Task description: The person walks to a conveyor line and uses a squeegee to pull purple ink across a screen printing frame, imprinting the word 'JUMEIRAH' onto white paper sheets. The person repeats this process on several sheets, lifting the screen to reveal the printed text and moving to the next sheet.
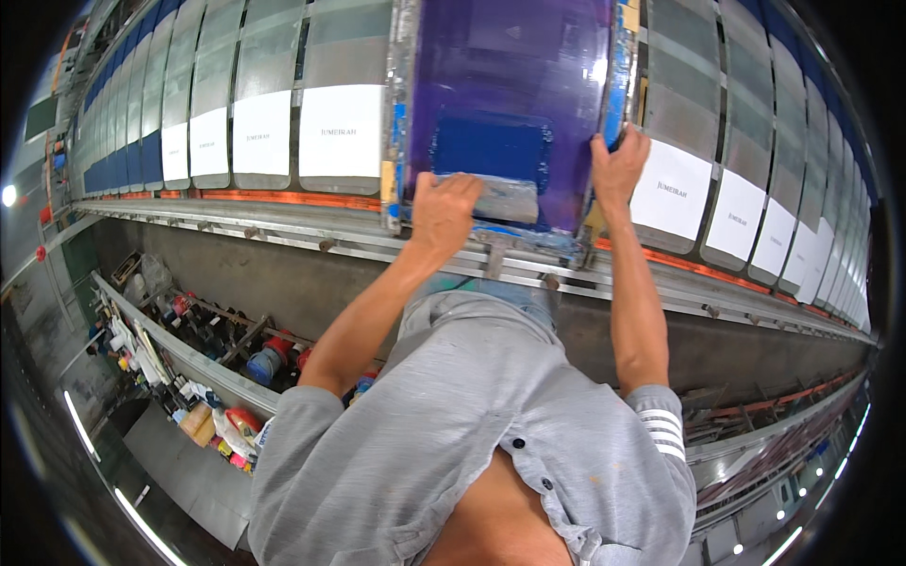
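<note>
A screen-printing frame (400, 123) with purple mesh (510, 71) lies across the long table in front of me. A dark blue inked patch (491, 141) shows near its close end. My left hand (444, 213) is closed around the left end of a flat grey squeegee (510, 200), which rests on the mesh just below that patch. On the right, my right hand (620, 168) has its fingers wrapped over the frame's side bar, near the close right corner. White printed sheets (340, 137) lie on both sides of the frame.
Rows of metal boards (344, 47) with sheets run along the table both ways. An orange strip and metal rail (283, 212) edge its near side. Behind me at left, a shelf (189, 349) holds tubs, bottles and cloths.
</note>
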Available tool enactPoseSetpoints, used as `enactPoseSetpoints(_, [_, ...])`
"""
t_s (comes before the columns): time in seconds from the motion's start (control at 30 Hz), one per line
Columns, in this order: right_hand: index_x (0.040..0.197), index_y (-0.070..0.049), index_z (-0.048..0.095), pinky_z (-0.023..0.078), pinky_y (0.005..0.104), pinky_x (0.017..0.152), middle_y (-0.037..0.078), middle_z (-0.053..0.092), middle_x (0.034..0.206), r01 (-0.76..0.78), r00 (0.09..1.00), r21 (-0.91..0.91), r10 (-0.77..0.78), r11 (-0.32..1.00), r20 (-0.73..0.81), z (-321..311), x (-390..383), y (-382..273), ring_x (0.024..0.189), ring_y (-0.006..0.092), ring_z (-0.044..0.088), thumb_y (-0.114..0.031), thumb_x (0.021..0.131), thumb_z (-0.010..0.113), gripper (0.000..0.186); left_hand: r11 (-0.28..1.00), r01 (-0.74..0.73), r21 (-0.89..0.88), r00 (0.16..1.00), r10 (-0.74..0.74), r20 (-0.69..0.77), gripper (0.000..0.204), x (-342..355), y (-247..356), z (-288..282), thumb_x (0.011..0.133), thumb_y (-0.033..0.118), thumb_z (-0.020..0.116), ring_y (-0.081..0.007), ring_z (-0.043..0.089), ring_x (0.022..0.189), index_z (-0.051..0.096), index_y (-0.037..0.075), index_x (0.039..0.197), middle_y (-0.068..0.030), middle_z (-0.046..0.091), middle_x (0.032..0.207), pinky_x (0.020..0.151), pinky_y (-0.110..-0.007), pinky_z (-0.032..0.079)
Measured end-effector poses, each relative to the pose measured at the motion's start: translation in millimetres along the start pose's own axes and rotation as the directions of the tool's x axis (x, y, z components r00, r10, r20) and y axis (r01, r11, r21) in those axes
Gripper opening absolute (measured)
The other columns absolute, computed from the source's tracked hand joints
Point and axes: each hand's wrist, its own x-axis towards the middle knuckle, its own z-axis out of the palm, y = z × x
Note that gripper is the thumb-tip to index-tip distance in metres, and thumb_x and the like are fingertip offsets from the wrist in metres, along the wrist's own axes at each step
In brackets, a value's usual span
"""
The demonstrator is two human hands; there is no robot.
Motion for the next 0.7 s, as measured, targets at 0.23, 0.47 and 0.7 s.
enactPoseSetpoints(0.23, [0.129,0.009,0.058,0.048,0.0472,0.096,0.022,0.055,0.117,-0.056,0.998,0.067,0.057,0.996,-0.016,44,-23,-55,0.111,0.0393,0.056,-0.021,0.081,0.077,0.061,1.000,0.008,0.028,0.993,-0.012,0.115,0.030,-14,-65,-29,0.072,-0.004,0.063,-0.0219,0.072,0.097,0.071,0.004,0.099,-0.0087,0.076,0.104,0.078,-0.041,0.037])
enactPoseSetpoints(0.47, [0.128,0.009,0.059,0.048,0.0490,0.093,0.022,0.057,0.113,0.045,0.999,-0.050,-0.046,0.998,-0.023,57,-25,-48,0.107,0.0402,0.057,-0.025,0.083,0.076,0.059,0.998,0.055,0.018,0.979,-0.057,0.194,0.016,-11,-75,-28,0.073,0.001,0.065,-0.0222,0.071,0.089,0.070,0.007,0.087,-0.0077,0.072,0.090,0.077,-0.042,0.036])
enactPoseSetpoints(0.7, [0.130,0.007,0.059,0.048,0.0496,0.097,0.025,0.057,0.119,-0.032,0.995,-0.140,0.044,0.990,0.090,69,-27,-44,0.112,0.0423,0.057,-0.031,0.087,0.072,0.058,0.996,0.015,0.091,0.984,-0.031,0.174,0.011,-17,-79,-20,0.075,0.006,0.066,-0.0222,0.068,0.084,0.069,0.009,0.086,-0.0061,0.069,0.086,0.078,-0.042,0.036])
